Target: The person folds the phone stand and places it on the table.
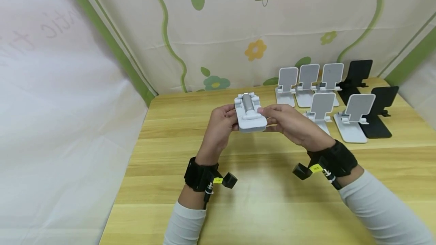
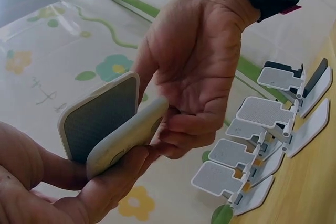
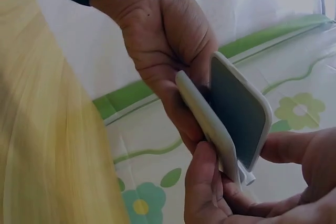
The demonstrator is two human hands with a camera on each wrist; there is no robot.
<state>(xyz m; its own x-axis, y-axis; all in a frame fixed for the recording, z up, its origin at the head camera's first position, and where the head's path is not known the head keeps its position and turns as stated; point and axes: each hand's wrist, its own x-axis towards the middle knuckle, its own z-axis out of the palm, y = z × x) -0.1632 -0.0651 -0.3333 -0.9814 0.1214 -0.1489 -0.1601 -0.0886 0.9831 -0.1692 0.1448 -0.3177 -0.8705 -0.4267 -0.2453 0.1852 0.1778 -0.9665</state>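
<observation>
While the left grip (image 1: 218, 129) and right grip (image 1: 293, 126) clasp the white folding stand (image 1: 251, 123) from opposite sides above the surface (image 1: 153, 196) in the head view, probably to steady its hinged parts, other stands (image 1: 358, 108) sit at the right, perhaps to leave room. The left wrist view shows the held stand's padded plate (image 2: 100, 116) angled from the base (image 2: 126, 135); in the right wrist view, fingers (image 3: 201, 169) touch both parts. No brand is discernible, and the lettering on the yellow tag (image 1: 316, 168) is too small to read.
</observation>
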